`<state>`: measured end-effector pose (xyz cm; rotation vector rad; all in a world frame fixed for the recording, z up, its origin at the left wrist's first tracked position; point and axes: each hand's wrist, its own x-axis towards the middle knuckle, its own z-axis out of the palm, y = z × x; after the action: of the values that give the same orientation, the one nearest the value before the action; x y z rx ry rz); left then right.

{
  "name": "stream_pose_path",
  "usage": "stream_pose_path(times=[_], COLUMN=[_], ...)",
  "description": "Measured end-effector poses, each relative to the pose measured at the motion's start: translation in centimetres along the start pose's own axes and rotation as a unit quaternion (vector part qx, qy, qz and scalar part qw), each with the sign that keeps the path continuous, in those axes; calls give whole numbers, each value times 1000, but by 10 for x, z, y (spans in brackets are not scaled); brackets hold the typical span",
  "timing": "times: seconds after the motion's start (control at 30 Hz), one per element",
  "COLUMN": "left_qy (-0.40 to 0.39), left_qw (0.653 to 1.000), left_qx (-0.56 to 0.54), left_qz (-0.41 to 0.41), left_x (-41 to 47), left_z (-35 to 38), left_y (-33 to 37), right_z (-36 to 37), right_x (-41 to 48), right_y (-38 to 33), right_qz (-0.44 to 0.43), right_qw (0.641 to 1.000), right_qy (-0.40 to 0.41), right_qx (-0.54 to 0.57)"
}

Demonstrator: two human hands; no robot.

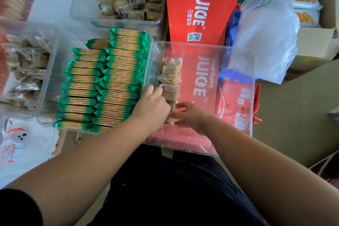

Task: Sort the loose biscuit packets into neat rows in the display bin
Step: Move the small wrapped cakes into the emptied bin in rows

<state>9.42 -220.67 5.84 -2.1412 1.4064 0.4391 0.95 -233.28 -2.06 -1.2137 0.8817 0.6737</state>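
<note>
Clear plastic display bin [211, 45]: one row of clear-wrapped tan biscuit packets [171, 75] in, most space unfilled, prob. early. Left hand [152, 106] pinches a packet; right hand [190, 117] spread.

A red juice carton [200, 5] with white letters lies at twelve o'clock. At two o'clock a crumpled clear plastic bag [266, 38] sits just beside a cardboard box [315, 42]. At eight o'clock lies a white bag with red print [27, 145].

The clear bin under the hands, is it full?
Mostly empty. The clear bin holds one row of biscuit packets along its left wall; the rest is bare.
</note>
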Motion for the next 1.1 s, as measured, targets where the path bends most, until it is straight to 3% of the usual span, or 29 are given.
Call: stream_pose_path(times=[0.13, 0.2, 0.27, 0.37, 0.43, 0.57, 0.7, 0.87, 1.1], left_qy=[183, 282, 322, 304, 270, 252, 265, 272, 282], left_qw=[978, 948, 923, 899, 894, 893, 906, 911, 909], left_qx=[-102, -137, -165, -219, -254, -297, -283, -272, -264], left_qz=[2, -56, -134, -226, -253, -226, -168, -150, -155], left_x=[-23, -43, -64, -86, -93, -94, -85, -73, -72], left_z=[-10, -4, 10, 46, 67, 79, 76, 76, 77], left_y=[-34, -57, -80, -98, -99, -92, -86, -82, -84], right_z=[12, 18, 25, 35, 37, 34, 37, 41, 35], right_x=[6, 6, 5, 3, 3, 5, 5, 10, 19], right_y=[5, 4, 3, 3, 3, -2, -5, -7, -15], right_qz=[-16, -13, -22, -30, -31, -18, -15, -68, -80], right_qw=[997, 995, 991, 985, 988, 993, 992, 964, 948], right_qy=[49, 63, 61, 58, 65, 114, 125, 135, 114], right_qx=[-50, -78, -118, -161, -133, -9, 15, -217, -287])
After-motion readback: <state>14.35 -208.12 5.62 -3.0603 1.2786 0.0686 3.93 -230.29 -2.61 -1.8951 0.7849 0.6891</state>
